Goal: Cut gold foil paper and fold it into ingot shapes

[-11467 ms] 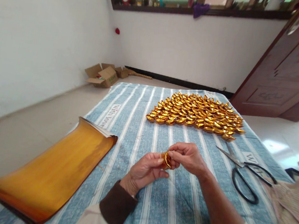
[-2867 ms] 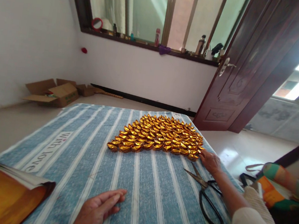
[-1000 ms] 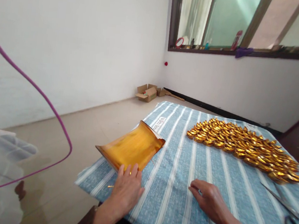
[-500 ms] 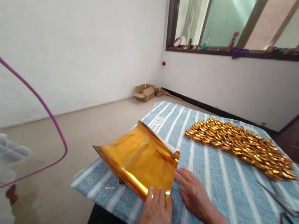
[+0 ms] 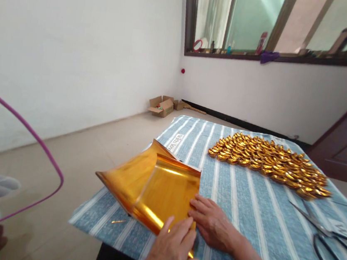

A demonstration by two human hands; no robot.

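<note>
Both hands [image 5: 192, 236] press flat on curling, glossy gold foil sheets [image 5: 154, 186].

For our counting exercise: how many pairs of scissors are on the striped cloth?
1. The black-handled scissors lie at the right edge of the striped cloth, near the folded gold paper ingots; the frame cuts off the handles.

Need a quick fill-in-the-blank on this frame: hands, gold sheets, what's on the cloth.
1. Both hands press on the stack of ____ foil sheets.
2. The right hand touches the stack's ____ edge.
3. The black-handled ____ lie at the striped cloth's right edge.
4. The left hand lies ____ on the sheets.

Missing: gold; right; scissors; flat
</note>
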